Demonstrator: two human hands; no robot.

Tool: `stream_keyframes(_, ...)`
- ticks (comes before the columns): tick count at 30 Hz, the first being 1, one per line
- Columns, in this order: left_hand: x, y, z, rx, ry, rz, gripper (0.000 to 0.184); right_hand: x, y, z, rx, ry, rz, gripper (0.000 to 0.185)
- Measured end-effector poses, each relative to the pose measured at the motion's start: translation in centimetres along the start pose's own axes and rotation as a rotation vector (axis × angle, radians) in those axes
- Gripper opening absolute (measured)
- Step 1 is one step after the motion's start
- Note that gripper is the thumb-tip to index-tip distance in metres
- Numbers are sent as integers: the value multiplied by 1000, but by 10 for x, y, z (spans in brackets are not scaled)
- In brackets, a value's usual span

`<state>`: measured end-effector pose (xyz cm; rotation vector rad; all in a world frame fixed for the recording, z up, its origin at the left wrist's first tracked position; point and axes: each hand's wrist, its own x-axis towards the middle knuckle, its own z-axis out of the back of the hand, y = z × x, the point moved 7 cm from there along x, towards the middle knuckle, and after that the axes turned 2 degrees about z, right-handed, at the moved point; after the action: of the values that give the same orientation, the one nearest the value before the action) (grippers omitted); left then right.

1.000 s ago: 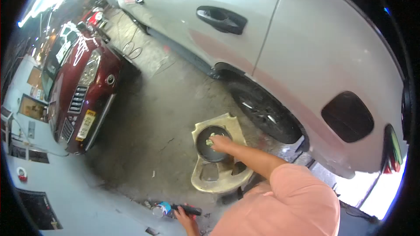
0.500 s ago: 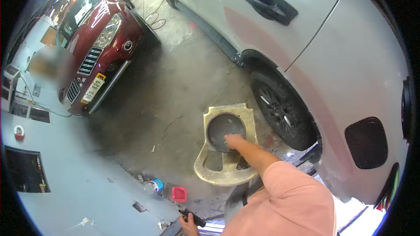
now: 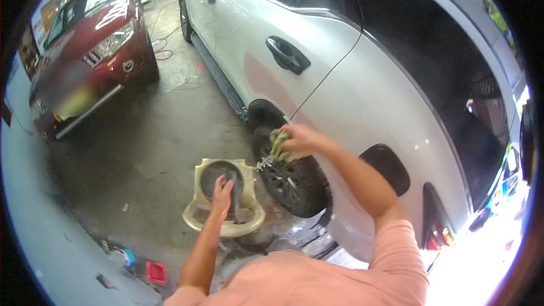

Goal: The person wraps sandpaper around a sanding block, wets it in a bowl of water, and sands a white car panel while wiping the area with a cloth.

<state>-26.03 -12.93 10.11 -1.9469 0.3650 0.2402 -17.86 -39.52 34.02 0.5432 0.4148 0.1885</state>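
Note:
My right hand (image 3: 303, 140) is closed around a wet green cloth (image 3: 279, 145) in front of the silver car's rear wheel (image 3: 292, 184). Water (image 3: 264, 163) falls from the cloth. Lower and to the left, my left hand (image 3: 222, 195) grips a dark, long block (image 3: 236, 192), smeared by motion. It is held over a cream plastic chair (image 3: 249, 184). On the seat stands a round container (image 3: 214, 171) of dark water, partly hidden by my left hand.
The silver car (image 3: 345, 107), with a pinkish patch (image 3: 263, 76) on its rear door, fills the right side. A maroon car (image 3: 96, 34) stands at upper left, with a blurred area before it. A pink tray (image 3: 156, 272) and a blue-labelled can (image 3: 126, 258) lie by the wall.
My right hand has risen from the container toward the silver car, with the wet cloth now visible in it. My left hand has brought the block up over the chair. The view has shifted right.

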Motion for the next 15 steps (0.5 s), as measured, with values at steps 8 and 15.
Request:
stream_keyframes(8,43,22,-252,-43,-4,-141,49,-165,56,241,-610,-432,-11,43)
stream_keyframes(15,63,52,-351,115,-446,-227,56,-202,-25,245,-1375,-246,145,50)
